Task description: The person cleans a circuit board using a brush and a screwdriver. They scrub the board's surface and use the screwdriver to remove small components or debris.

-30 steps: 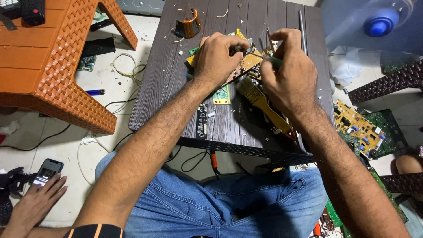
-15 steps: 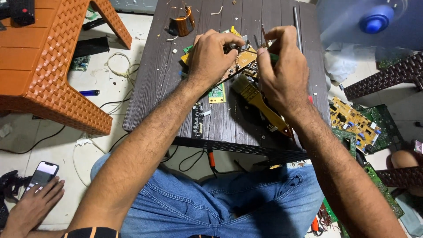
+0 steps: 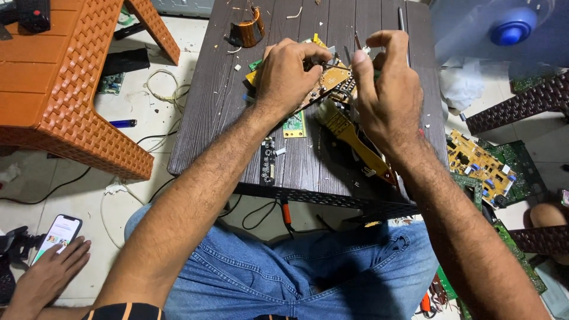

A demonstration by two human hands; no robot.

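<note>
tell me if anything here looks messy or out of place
Yes. Pale crumbs and broken bits litter the dark slatted table, and loose circuit boards lie piled on the floor at the right instead of on a work surface.

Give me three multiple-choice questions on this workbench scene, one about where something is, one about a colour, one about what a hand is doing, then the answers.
1. Where does the copper coil sit?
A. on the dark slatted table, at its far edge
B. on the orange table
C. on the floor

2. What colour is the woven plastic table to the left?
A. blue
B. orange
C. white

3. What is the left hand doing?
A. resting flat on the jeans
B. holding a phone
C. gripping a tan circuit board

Answers:
1 A, the coil stands on the dark planks beyond the hands.
2 B, its whole lattice top and legs are orange.
3 C, its fingers curl around the board, while the right hand pinches something small above it; the phone lies under another person's hand.
</note>
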